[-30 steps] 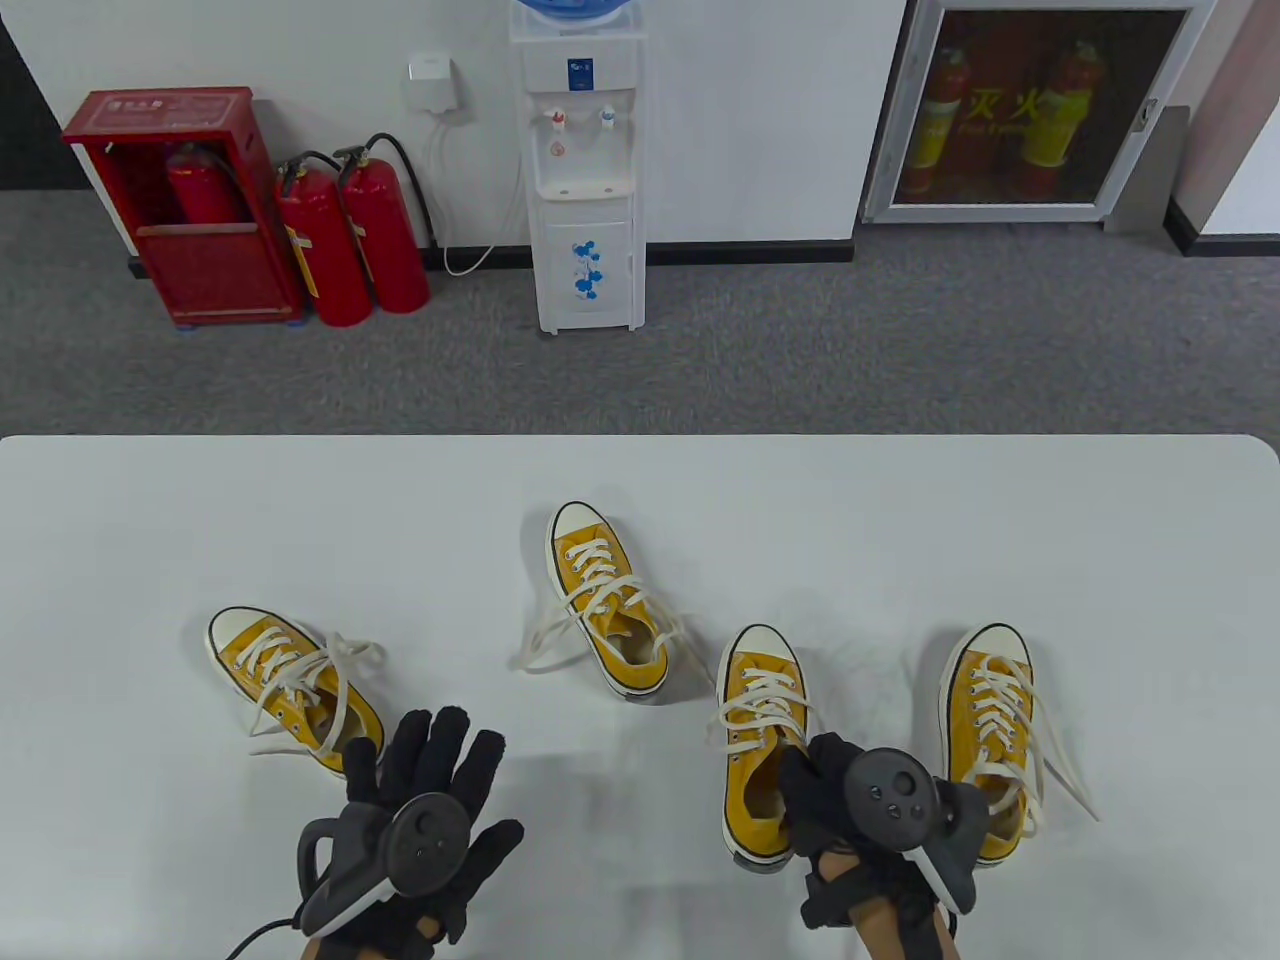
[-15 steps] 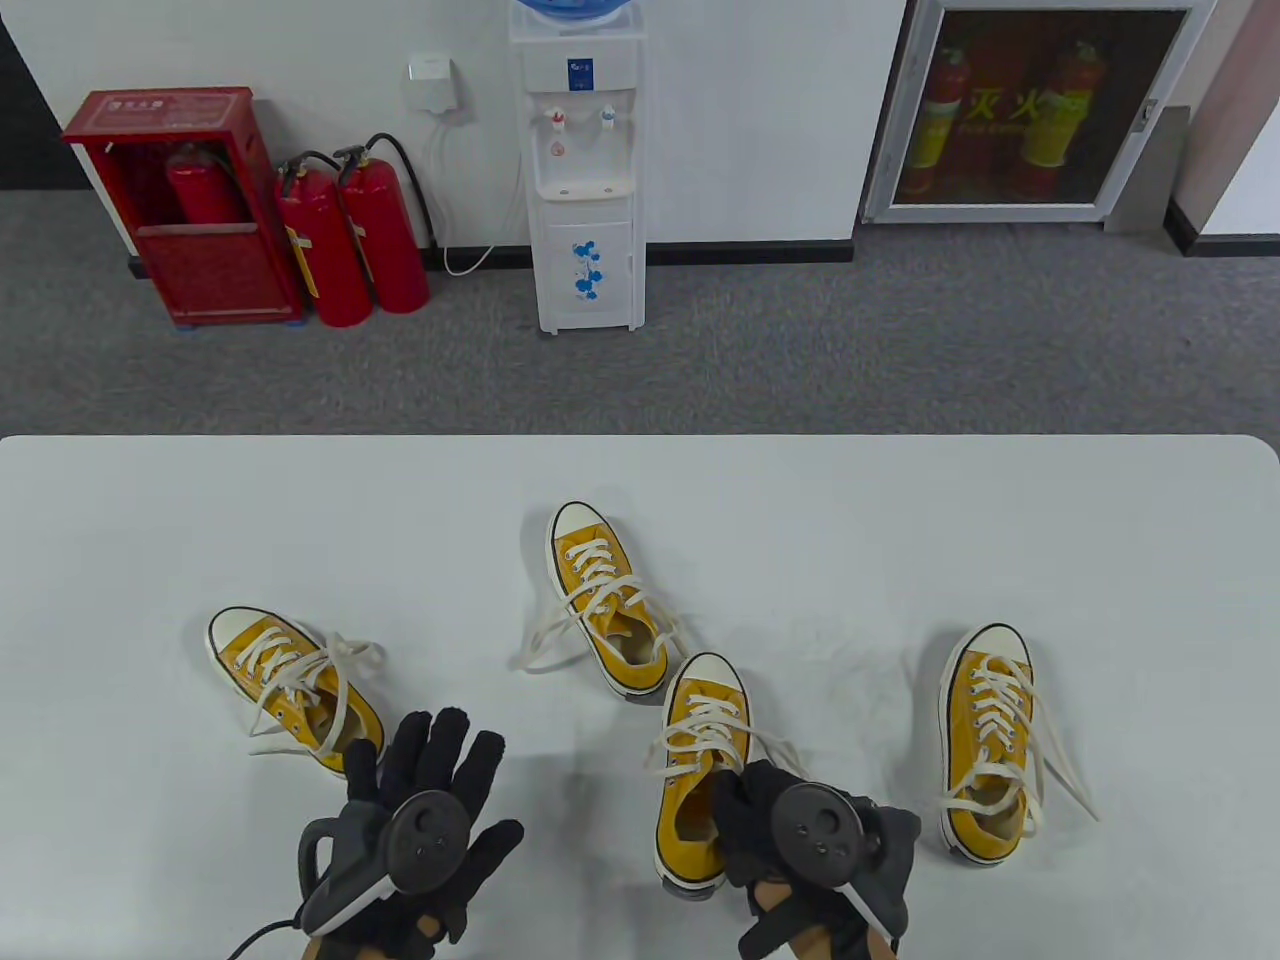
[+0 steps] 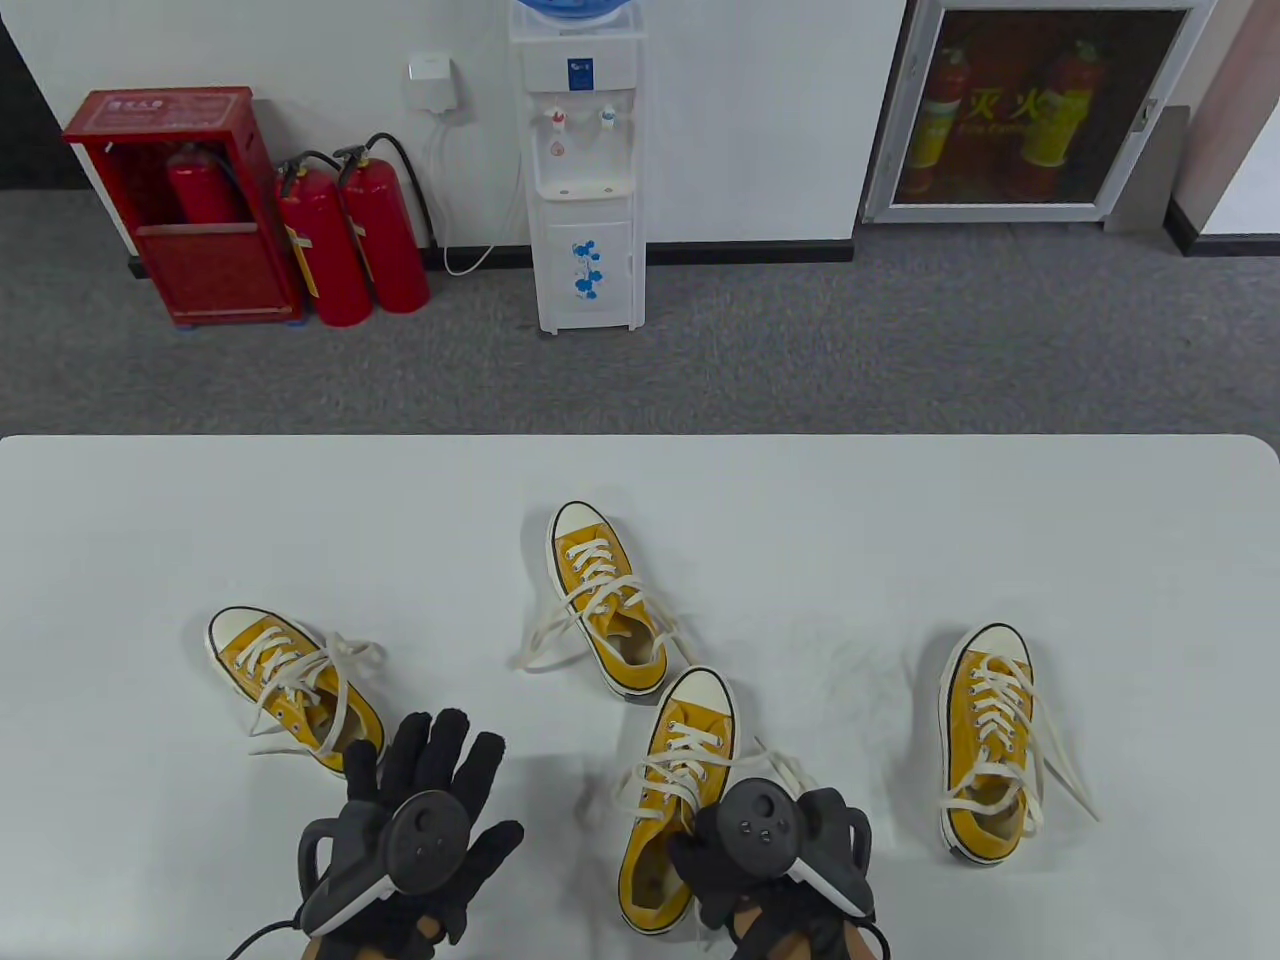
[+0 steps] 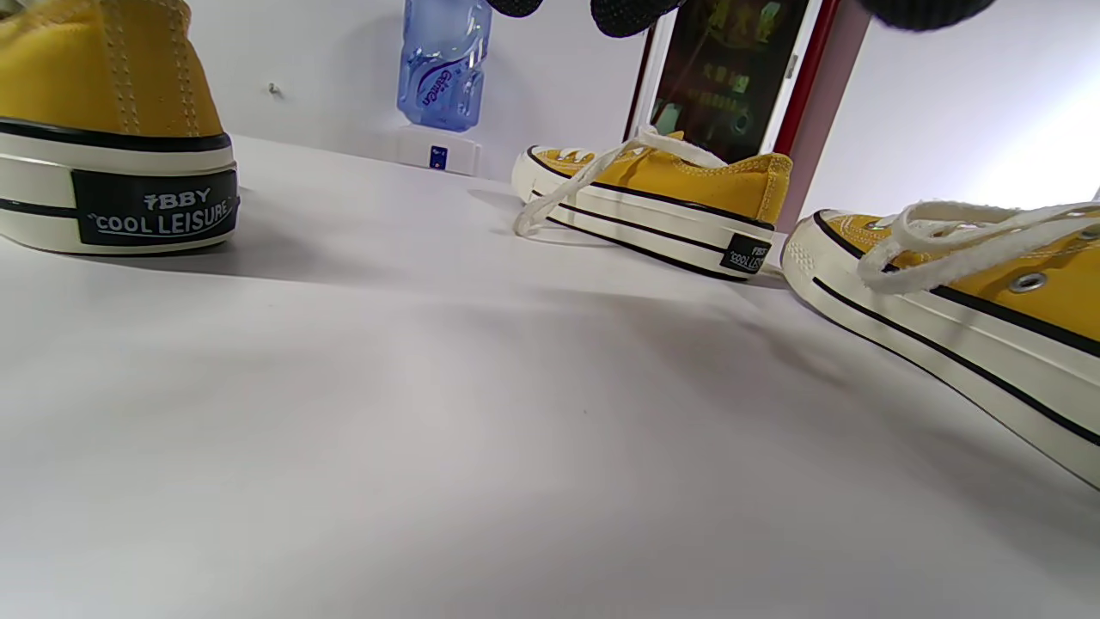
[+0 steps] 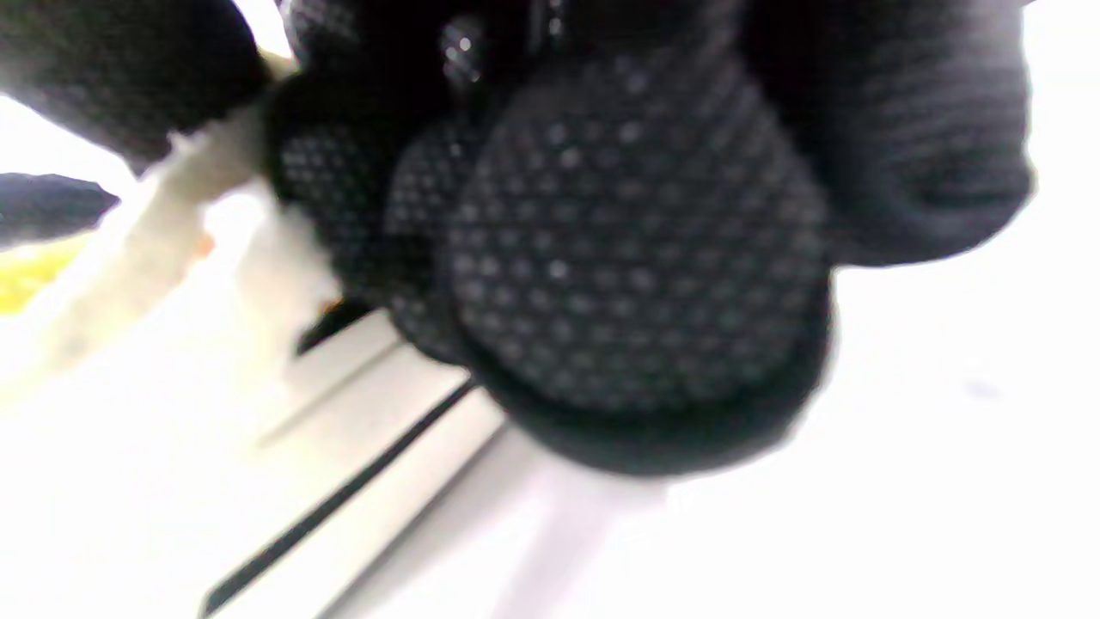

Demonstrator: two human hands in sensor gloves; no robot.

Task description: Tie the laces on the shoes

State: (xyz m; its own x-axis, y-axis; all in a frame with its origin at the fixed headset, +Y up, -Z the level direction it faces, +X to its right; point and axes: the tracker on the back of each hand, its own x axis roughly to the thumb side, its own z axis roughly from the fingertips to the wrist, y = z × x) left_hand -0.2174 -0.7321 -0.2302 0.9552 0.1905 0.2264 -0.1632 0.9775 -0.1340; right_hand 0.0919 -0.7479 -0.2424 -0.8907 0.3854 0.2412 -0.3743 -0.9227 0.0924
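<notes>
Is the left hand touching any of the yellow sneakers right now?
No, the left hand lies spread and flat on the table, beside the leftmost sneaker.

White table (image 3: pixel 900 520) with four yellow lace-up sneakers: left (image 3: pixel 295 690), centre (image 3: pixel 605 600), near-centre (image 3: pixel 675 800), right (image 3: pixel 990 740).

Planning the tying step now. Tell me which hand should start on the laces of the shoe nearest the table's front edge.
Right. The right hand already grips that yellow sneaker at its heel, beside its loose laces. The left hand hovers open, apart from it.
</notes>
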